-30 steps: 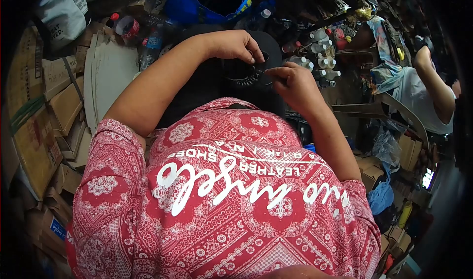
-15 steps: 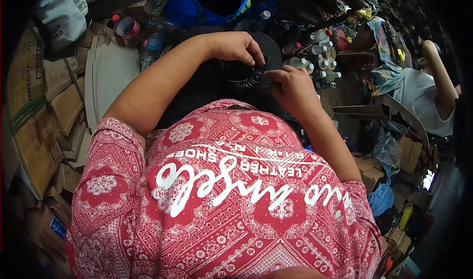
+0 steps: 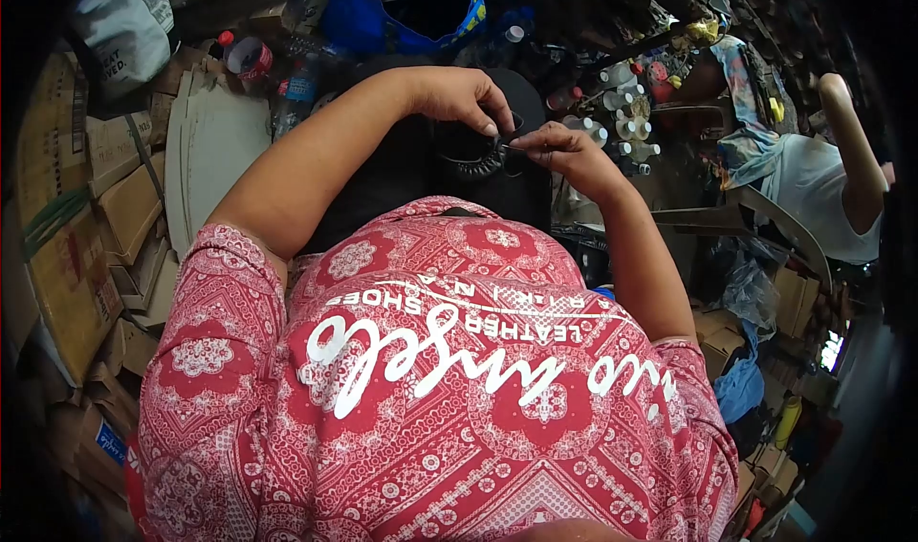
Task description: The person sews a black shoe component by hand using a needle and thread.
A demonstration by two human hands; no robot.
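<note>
Both hands [image 3: 571, 153] at black coil [image 3: 478, 167], bottles [image 3: 627, 127] beside, blue bag [image 3: 367, 22] beyond

Piled cardboard [image 3: 125, 217] lies left, a blue bag [image 3: 352, 11] ahead, clustered bottles [image 3: 639, 150] right.

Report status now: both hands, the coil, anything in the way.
Left hand, right hand: fingertips close together at coil, exact grip unclear. Coil dark, curved. Bottles off right, not between hands.

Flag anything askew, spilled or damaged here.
The cardboard at the picture's left looks askew, piled at mismatched angles. No spill shows. The black coiled item by your left hand and right hand is too small to judge for damage.
</note>
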